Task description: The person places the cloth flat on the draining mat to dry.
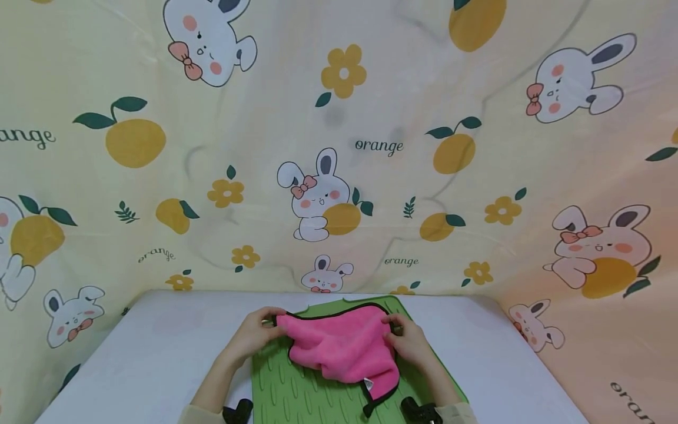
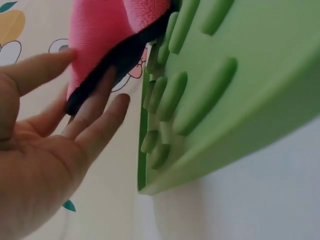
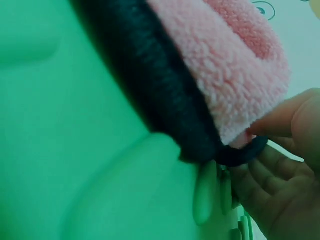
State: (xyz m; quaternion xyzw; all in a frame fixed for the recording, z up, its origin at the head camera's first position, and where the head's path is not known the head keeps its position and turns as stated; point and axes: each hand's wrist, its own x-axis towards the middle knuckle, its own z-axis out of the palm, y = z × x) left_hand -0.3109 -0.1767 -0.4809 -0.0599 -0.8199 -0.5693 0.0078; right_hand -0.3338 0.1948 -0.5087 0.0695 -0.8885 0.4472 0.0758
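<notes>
A pink fleecy cloth (image 1: 341,344) with black edging lies rumpled over a green washboard (image 1: 296,397) with raised slanted ridges. My left hand (image 1: 254,335) pinches the cloth's upper left corner between thumb and fingers. In the left wrist view, that corner of the cloth (image 2: 102,45) is lifted off the ridges. At the opposite side, my right hand (image 1: 410,341) pinches the cloth's right edge, its thumb over the pink pile. The right wrist view shows the black edging (image 3: 150,75) bending at the right hand's fingers. A black-edged corner folds down at the front, with a small white label (image 1: 368,384).
Under the washboard is a white table (image 1: 175,347), its surface stretching to both sides. Behind it hangs a curtain (image 1: 265,118) printed with rabbits and oranges. Black straps or mounts (image 1: 238,410) sit at both wrists.
</notes>
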